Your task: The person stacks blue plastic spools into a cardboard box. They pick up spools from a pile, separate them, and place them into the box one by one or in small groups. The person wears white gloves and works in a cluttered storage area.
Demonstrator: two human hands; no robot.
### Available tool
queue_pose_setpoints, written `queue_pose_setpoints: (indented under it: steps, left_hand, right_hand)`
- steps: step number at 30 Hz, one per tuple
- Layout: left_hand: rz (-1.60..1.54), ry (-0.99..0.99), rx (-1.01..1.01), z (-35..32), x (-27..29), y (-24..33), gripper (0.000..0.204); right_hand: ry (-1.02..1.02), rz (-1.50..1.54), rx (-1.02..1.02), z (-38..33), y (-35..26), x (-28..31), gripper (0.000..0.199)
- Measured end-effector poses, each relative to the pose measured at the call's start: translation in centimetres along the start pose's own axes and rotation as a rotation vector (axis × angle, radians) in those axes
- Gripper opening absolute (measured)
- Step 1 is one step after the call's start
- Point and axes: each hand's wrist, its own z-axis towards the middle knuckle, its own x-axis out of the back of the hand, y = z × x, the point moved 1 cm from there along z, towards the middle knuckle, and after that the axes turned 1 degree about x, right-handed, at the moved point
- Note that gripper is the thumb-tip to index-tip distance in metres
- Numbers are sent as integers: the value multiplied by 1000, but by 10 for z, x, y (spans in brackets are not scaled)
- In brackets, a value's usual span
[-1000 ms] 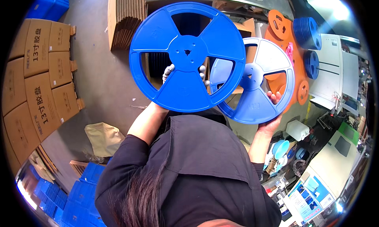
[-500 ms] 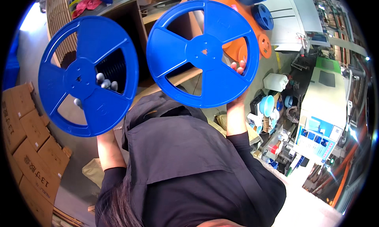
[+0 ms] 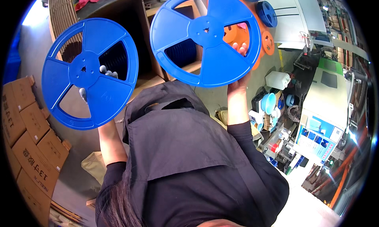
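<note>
Two large blue plastic reels with spoke-like cut-outs are held up side by side. My left hand (image 3: 108, 72), with grey-covered fingertips, grips the left reel (image 3: 106, 97) from behind; its fingers come through two of the openings. The right reel (image 3: 225, 65) hangs a little higher and farther away. Bare fingers of my right hand (image 3: 240, 49) hook through its right opening and close on the rim. The reels hide both palms. Behind them stands an open cardboard box (image 3: 152, 57), with dark stacked reels partly seen through the cut-outs.
Stacked cardboard cartons (image 3: 37, 162) stand at the left. An orange surface (image 3: 257, 63) carries more blue reels (image 3: 267, 14) at the far right. A white jug (image 3: 277, 80) and light blue round items (image 3: 268, 103) sit on the right, before a cream-and-green machine (image 3: 324, 97).
Both reels have risen, the right one farther and slightly to the right. The left reel has shifted slightly right. Both hands keep their hold.
</note>
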Motion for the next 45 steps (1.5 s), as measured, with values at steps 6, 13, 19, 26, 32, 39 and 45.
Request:
queue_pose_setpoints:
  steps: [6, 13, 19, 26, 32, 39, 45]
  left_hand:
    - [91, 73, -38, -5, -1, -7, 84]
    - [90, 175, -15, -8, -10, -16, 85]
    - [122, 227, 36, -8, -19, -19, 81]
    - [365, 480, 253, 29, -68, -80, 69]
    - [119, 279, 264, 51, -78, -111, 70]
    - [-27, 101, 230, 38, -59, -109, 73]
    - [-281, 278, 197, 36, -37, -105, 73]
  right_hand:
    - [-73, -37, 59, -3, 10, -12, 31]
    - [-272, 188, -152, -8, -5, 3, 34]
    - [-330, 327, -232, -18, -2, -5, 37]
    - [-596, -1041, 238, -41, 71, -87, 40]
    - [-1232, -1893, 468, -55, 172, -86, 70]
    - [-1440, -1879, 355, -61, 158, -83, 49]
    - [-743, -1823, 668, -35, 94, -64, 32]
